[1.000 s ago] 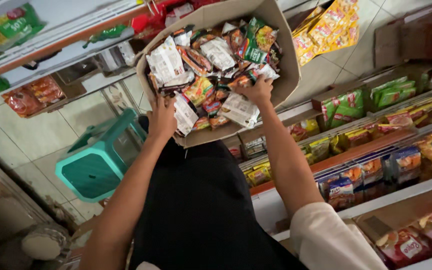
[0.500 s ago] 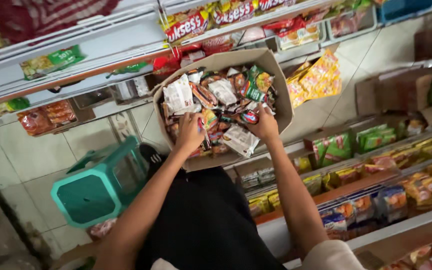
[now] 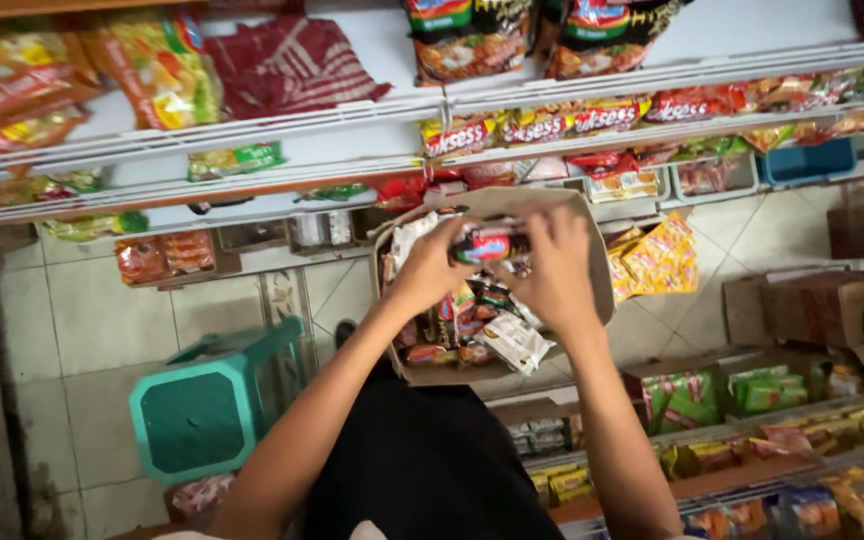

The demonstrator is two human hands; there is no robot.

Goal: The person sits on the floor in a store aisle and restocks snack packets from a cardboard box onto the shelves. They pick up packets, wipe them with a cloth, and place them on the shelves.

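Hands meet above the cardboard box (image 3: pixel 592 300) near its far edge: left hand (image 3: pixel 432 262) and right hand (image 3: pixel 554 265) both pinch a stack of noodle packets (image 3: pixel 490 243). Advisable: square the packets, grip firm, lift clear of the loose ones

A narrow shop aisle with a pale tiled floor (image 3: pixel 82 310) runs between white metal shelves (image 3: pixel 352 140) edged in orange and packed with bright snack packets, while a teal plastic stool (image 3: pixel 214 400) stands on the tiles beside flattened brown cartons (image 3: pixel 812 310).
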